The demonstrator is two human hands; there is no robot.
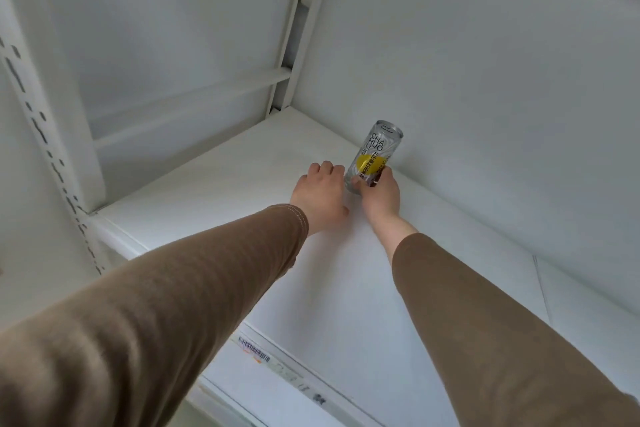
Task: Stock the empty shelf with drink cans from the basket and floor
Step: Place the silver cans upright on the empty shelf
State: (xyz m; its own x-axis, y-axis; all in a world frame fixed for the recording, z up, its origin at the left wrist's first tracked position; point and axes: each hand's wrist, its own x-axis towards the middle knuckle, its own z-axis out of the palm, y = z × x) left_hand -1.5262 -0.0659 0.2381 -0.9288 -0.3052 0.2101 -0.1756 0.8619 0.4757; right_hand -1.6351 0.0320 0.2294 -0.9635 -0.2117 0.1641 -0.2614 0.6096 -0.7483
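First can going onto the bare white shelf, far back by the rear panel.

From the head camera: the person reaches deep over the shelf (346,270) with both arms in brown sleeves. The right hand (381,194) grasps the slim drink can (375,152) low on its body, thumb and fingers wrapped round the base, while the can stands nearly upright, leaning a little, just beside the back wall (485,80). The left hand (320,191) lies on the shelf just beside the can with fingers curled under and nothing in it; whether it touches the can I cannot tell. I'd guess the can is rigid but thin-walled, smooth and a bit slippery, and tall enough to tip, so a hold round the middle would steady it better. A price strip (256,352) runs along the shelf's front edge.
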